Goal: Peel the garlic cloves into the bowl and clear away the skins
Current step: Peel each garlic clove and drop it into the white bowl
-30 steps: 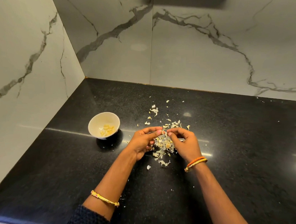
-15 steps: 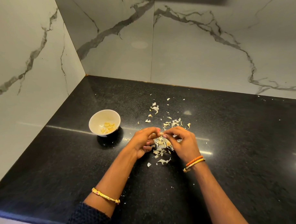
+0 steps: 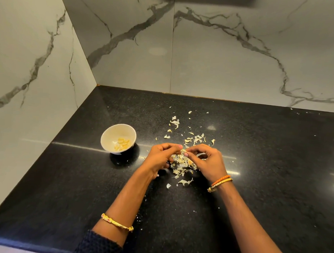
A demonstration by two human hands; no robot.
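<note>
Head view: small pale garlic clove [image 3: 183, 150] pinched between both hands' fingers [image 3: 177, 146].

White bowl [image 3: 118, 138] holds peeled cloves [image 3: 122, 143]; skins [image 3: 182, 164] litter counter.

The clove [image 3: 184, 150] pinched between the left hand [image 3: 161, 158] and right hand [image 3: 208, 162] was too small to tell peeled from unpeeled. Those hands hid part of the skins [image 3: 182, 164] under them. The bottom edge cut off both forearms and the sleeve [image 3: 99, 245].
</note>
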